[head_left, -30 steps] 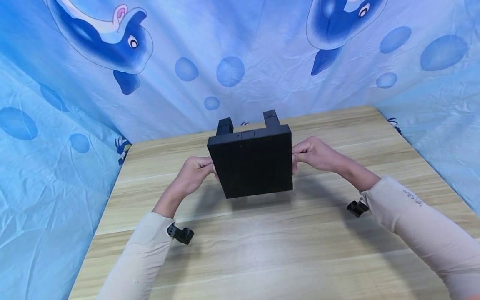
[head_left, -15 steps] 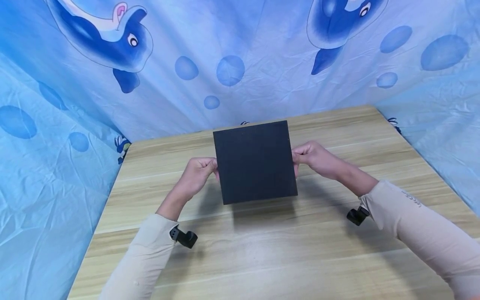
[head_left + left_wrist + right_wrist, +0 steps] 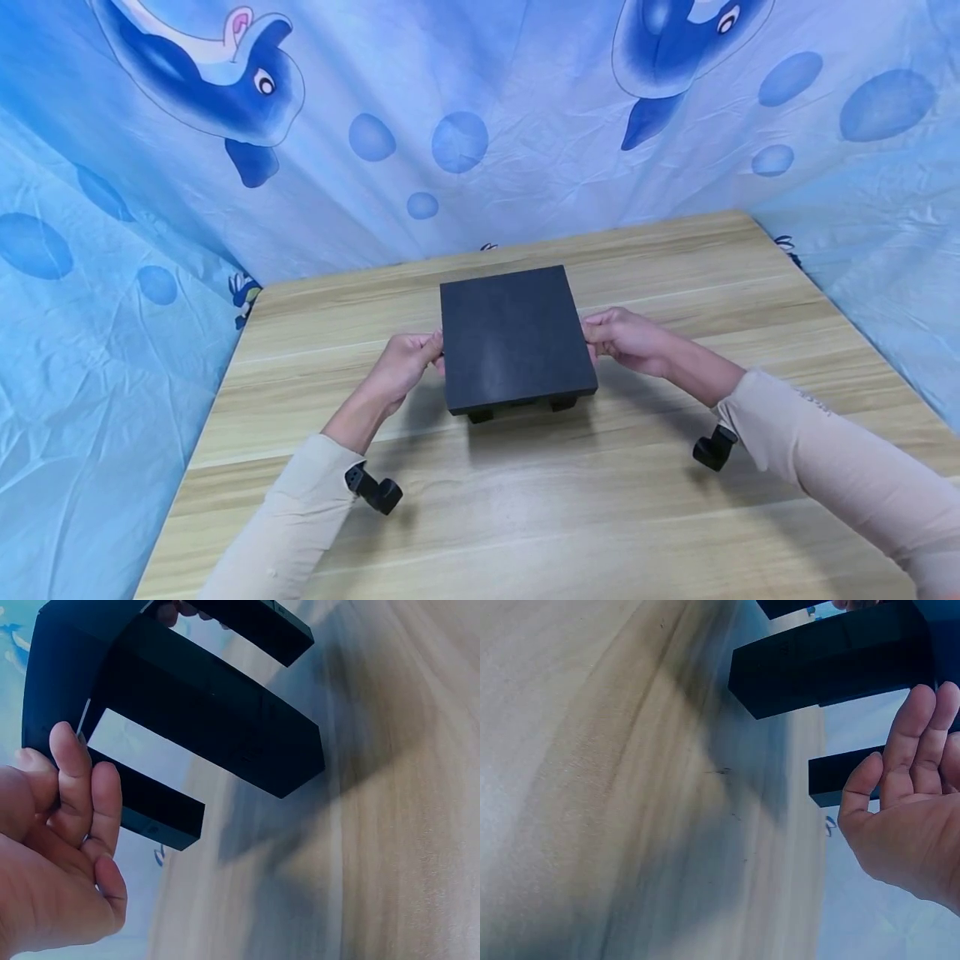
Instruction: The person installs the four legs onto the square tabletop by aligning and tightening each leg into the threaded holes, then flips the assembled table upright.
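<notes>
A small black square stool (image 3: 517, 337) is held upright above the tabletop, its flat top facing up and tipped slightly toward me. Pinching its left edge between thumb and fingers is my left hand (image 3: 401, 367). On the opposite edge, my right hand (image 3: 630, 340) pinches it the same way. Below the seat, thick block-like legs (image 3: 214, 705) point down at the wood, their ends apart from it in the left wrist view. The right wrist view shows a near leg (image 3: 825, 664) beside my curled fingers (image 3: 911, 735). From the head view the seat hides most of the legs.
The stool hangs over a light wood-grain table (image 3: 525, 517) and casts a shadow on it. A blue dolphin-print curtain (image 3: 525, 125) rises behind the table and along both sides. A small black camera (image 3: 375, 492) sits on each wrist.
The stool has turned from legs pointing away toward the curtain to legs pointing down, its top swinging from facing me to facing up. Both hands have lowered slightly, keeping their grip.
</notes>
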`<state>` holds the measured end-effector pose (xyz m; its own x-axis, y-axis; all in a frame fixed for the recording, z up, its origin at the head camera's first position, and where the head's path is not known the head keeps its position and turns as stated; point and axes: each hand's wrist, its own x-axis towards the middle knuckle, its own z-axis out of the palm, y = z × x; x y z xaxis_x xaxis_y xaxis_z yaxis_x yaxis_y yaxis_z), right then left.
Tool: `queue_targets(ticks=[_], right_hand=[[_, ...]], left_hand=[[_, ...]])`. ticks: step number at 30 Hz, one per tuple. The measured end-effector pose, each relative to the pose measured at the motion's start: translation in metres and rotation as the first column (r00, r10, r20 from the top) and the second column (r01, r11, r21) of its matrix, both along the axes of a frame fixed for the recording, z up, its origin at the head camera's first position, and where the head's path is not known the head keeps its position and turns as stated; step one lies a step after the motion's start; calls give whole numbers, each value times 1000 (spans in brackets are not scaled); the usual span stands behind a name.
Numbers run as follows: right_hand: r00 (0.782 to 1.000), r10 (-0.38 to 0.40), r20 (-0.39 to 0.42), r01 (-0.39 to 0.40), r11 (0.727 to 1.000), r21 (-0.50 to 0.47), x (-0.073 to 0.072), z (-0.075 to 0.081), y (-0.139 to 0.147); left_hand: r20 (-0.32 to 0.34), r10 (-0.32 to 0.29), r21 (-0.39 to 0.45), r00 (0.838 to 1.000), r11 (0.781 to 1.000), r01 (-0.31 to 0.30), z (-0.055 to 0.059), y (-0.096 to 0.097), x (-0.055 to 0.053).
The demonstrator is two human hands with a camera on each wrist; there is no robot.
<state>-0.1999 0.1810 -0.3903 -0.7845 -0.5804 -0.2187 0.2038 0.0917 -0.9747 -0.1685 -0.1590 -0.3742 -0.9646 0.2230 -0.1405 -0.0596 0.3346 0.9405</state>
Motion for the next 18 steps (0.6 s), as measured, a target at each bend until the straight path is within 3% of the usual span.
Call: queue_targets(ticks=[7, 18], right_hand=[[999, 34, 26, -34, 999, -7, 2, -10, 0], [998, 27, 51, -25, 999, -29, 6, -15, -2]], left_hand=[[64, 16, -2, 998, 1000, -16, -7, 1, 3], [90, 14, 35, 996, 999, -17, -13, 1, 5]])
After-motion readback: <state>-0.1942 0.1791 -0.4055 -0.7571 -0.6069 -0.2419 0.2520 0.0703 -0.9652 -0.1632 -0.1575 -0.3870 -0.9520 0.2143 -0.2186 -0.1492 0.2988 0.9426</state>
